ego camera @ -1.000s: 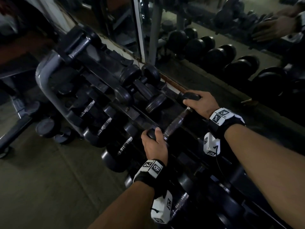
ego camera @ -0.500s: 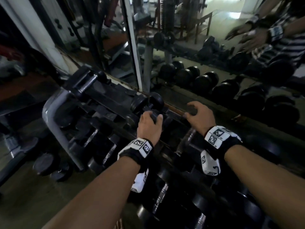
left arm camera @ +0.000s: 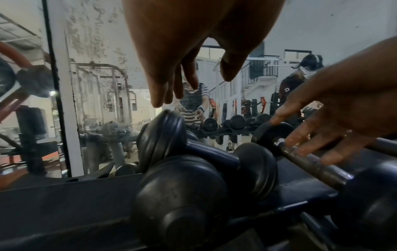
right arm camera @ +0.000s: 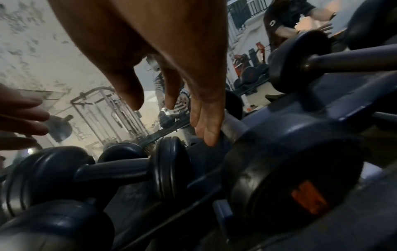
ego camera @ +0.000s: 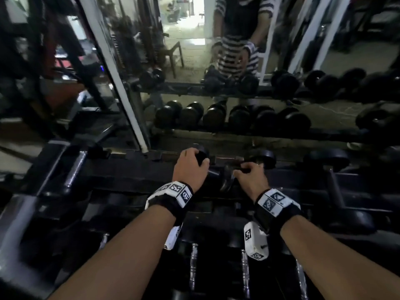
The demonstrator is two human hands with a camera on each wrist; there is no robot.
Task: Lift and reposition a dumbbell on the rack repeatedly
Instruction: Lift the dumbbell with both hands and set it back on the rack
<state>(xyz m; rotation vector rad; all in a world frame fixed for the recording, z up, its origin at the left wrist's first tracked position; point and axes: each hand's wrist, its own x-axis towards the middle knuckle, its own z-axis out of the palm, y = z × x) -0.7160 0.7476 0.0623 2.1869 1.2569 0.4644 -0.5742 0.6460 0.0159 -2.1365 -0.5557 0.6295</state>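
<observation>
On the top shelf of the rack (ego camera: 134,169) lies a steel-handled dumbbell (left arm camera: 311,163), its far black head (ego camera: 260,158) against the mirror side. My right hand (ego camera: 249,172) rests on its handle (right arm camera: 233,125) with straight fingers (left arm camera: 300,146), not curled round it. Just left of it a small black rubber dumbbell (left arm camera: 210,154) lies slanted. My left hand (ego camera: 190,165) hovers over that dumbbell's far head (ego camera: 202,154). In the left wrist view its fingers (left arm camera: 159,95) hang loose above the head (left arm camera: 161,135) and hold nothing.
Another rubber dumbbell head (left arm camera: 182,195) sits in front of the small one. Lower shelves carry several dumbbells with steel handles (ego camera: 193,267). A larger dumbbell (ego camera: 331,161) lies to the right. A wall mirror (ego camera: 216,61) behind the rack reflects me and rows of weights.
My left hand left the near end of the steel-handled dumbbell and went left to the small rubber one. My right hand slid from the far head onto the handle. My head turned square to the mirror.
</observation>
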